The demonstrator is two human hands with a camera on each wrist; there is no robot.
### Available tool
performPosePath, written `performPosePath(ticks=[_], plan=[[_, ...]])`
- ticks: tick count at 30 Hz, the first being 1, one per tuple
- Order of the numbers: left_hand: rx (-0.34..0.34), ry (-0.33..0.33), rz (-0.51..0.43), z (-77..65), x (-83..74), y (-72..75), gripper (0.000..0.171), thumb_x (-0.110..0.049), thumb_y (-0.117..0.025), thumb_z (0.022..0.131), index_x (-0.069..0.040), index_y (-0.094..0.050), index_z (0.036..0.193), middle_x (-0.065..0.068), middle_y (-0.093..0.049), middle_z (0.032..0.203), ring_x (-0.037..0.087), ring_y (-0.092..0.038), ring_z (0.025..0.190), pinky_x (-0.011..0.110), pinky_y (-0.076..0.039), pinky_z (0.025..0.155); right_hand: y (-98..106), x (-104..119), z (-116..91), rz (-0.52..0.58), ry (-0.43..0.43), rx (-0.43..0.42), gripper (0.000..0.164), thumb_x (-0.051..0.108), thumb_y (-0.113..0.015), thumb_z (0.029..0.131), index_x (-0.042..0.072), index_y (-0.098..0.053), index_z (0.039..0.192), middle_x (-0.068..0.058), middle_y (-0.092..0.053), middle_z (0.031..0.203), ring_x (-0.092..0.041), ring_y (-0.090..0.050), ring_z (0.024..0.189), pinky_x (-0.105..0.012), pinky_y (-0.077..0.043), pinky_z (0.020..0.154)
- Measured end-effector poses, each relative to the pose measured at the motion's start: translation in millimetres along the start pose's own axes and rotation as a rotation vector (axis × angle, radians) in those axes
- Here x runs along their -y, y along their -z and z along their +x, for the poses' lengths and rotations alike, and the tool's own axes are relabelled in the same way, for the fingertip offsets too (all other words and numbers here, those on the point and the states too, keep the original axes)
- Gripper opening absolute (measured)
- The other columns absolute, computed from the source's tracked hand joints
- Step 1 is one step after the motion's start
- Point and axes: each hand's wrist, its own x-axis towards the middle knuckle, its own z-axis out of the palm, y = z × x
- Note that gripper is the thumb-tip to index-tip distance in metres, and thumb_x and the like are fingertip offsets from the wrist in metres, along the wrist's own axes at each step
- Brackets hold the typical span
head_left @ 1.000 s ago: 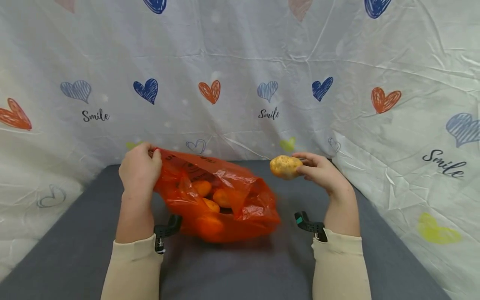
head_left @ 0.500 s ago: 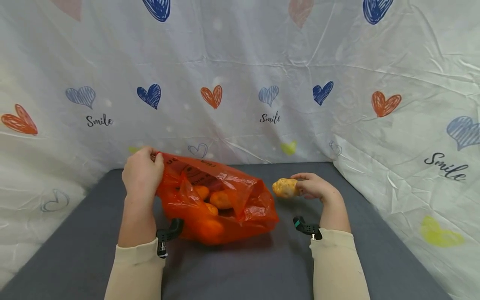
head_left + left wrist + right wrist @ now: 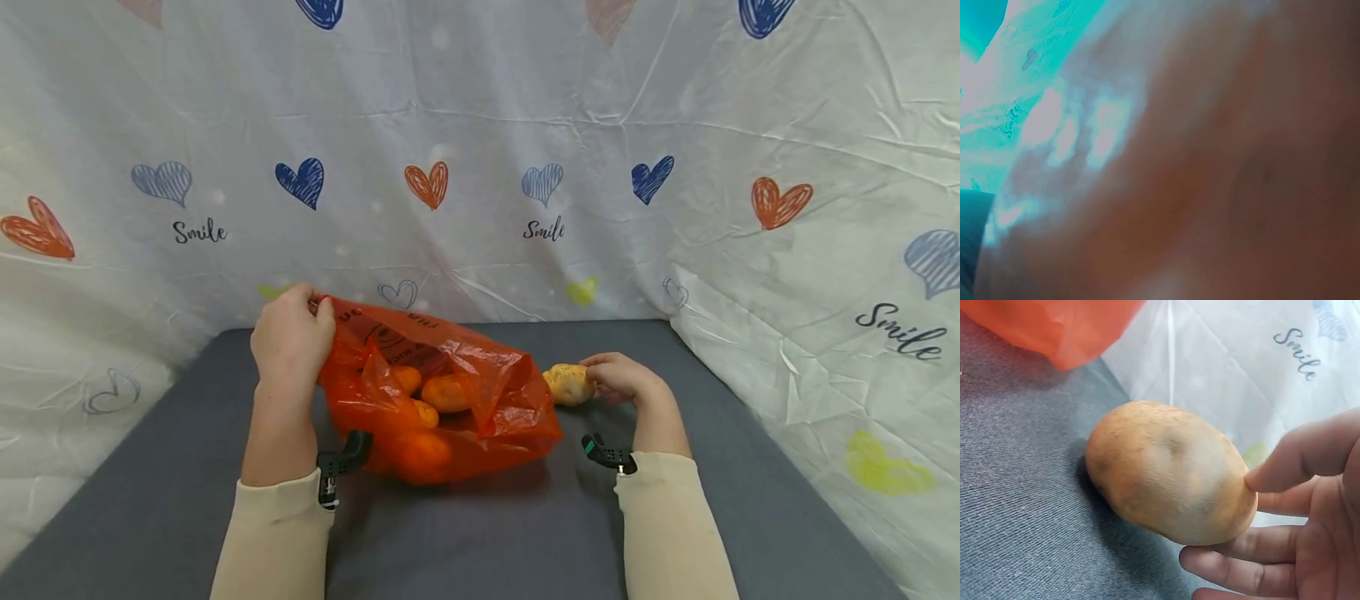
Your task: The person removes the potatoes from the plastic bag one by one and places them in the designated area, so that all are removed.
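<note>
Grey tabletop (image 3: 465, 542), right fingers (image 3: 1241, 572) wide on potato (image 3: 1169, 469), left fingers (image 3: 300, 296) tight on bag (image 3: 487, 379)

Bag (image 3: 517, 408) left of potato (image 3: 567, 385), backdrop (image 3: 480, 125) behind.

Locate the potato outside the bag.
In the head view, the potato is right of centre, just right of the bag, its right end held by the right hand.
</note>
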Motion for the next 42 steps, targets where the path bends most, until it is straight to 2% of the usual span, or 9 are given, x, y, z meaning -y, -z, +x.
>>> performPosePath(ticks=[5,11,16,19,25,28,30,34,42], plan=[[-0.002,-0.005,-0.001,0.5,-0.3,-0.6,0.03,-0.024,-0.048,0.108,-0.002,-0.065,0.119,0.021,-0.066,0.106,0.039,-0.061,0.086,0.055,-0.048,0.074,-2,0,3,0.006,-0.013,-0.045,0.054,0.006,-0.047,0.096,-0.004,-0.047,0.148,-0.016,-0.062,0.107,-0.023,-0.06,0.08,-0.042,-0.052,0.078],[-0.001,-0.002,0.006,0.2,-1.6,0.2,0.029,-0.024,-0.048,0.108,-0.002,-0.065,0.118,0.021,-0.067,0.105,0.039,-0.061,0.086,0.055,-0.048,0.074,-1,1,1,-0.034,-0.022,-0.057,0.05,0.009,-0.044,0.101,-0.004,-0.046,0.149,-0.028,-0.05,0.143,-0.039,-0.061,0.114,-0.055,-0.048,0.098],[0.001,-0.006,0.004,0.7,-2.6,1.0,0.03,-0.024,-0.048,0.108,-0.001,-0.064,0.118,0.021,-0.067,0.106,0.039,-0.061,0.086,0.055,-0.048,0.074,1,4,-1,-0.08,-0.002,-0.055,0.049,0.011,-0.045,0.104,-0.005,-0.043,0.15,-0.03,-0.042,0.151,-0.044,-0.053,0.127,-0.059,-0.044,0.103],[0.0,-0.008,0.005,1.1,-3.0,1.2,0.03,-0.023,-0.048,0.108,-0.001,-0.064,0.118,0.021,-0.067,0.106,0.039,-0.061,0.086,0.055,-0.048,0.074,2,5,0,-0.087,0.012,-0.069,0.049,0.011,-0.046,0.104,-0.005,-0.043,0.15,-0.03,-0.044,0.149,-0.033,-0.061,0.099,-0.058,-0.045,0.1],[0.021,0.0,0.011,0.4,-3.5,1.6,0.029,-0.024,-0.048,0.108,-0.002,-0.063,0.121,0.022,-0.066,0.108,0.039,-0.061,0.087,0.055,-0.048,0.074,0,4,4,-0.079,0.015,-0.065,0.052,0.013,-0.048,0.105,-0.005,-0.039,0.153,-0.03,-0.042,0.149,-0.013,-0.036,0.057,-0.052,-0.045,0.092],[0.025,0.003,0.01,-0.1,-3.4,1.1,0.029,-0.024,-0.048,0.108,-0.002,-0.063,0.121,0.021,-0.066,0.108,0.039,-0.061,0.088,0.055,-0.048,0.075,-1,3,5,-0.076,0.008,-0.061,0.053,0.014,-0.047,0.107,-0.004,-0.036,0.155,-0.031,-0.039,0.152,-0.016,-0.049,0.067,-0.052,-0.044,0.094],[0.023,0.003,0.01,-0.5,-3.5,0.6,0.029,-0.024,-0.048,0.108,-0.002,-0.063,0.121,0.021,-0.066,0.108,0.039,-0.061,0.088,0.055,-0.048,0.075,-2,4,4,-0.084,0.011,-0.057,0.053,0.015,-0.047,0.107,-0.004,-0.035,0.155,-0.031,-0.037,0.154,-0.027,-0.058,0.087,-0.053,-0.044,0.096],[0.014,-0.002,0.008,-0.1,-3.8,-1.0,0.029,-0.024,-0.048,0.108,-0.002,-0.064,0.118,0.021,-0.066,0.107,0.039,-0.061,0.088,0.055,-0.048,0.076,-1,13,-1,-0.145,0.062,-0.084,0.053,0.017,-0.047,0.107,-0.004,-0.036,0.154,-0.033,-0.038,0.152,-0.046,-0.05,0.126,-0.056,-0.043,0.102],[0.019,-0.028,0.006,-0.6,-5.2,-1.9,0.031,-0.025,-0.048,0.107,-0.001,-0.064,0.119,0.022,-0.067,0.107,0.038,-0.062,0.087,0.054,-0.049,0.074,-3,63,-36,-0.247,0.245,-0.178,0.054,0.027,-0.051,0.107,0.007,-0.039,0.156,-0.023,-0.041,0.155,-0.043,-0.042,0.14,-0.059,-0.039,0.107]])
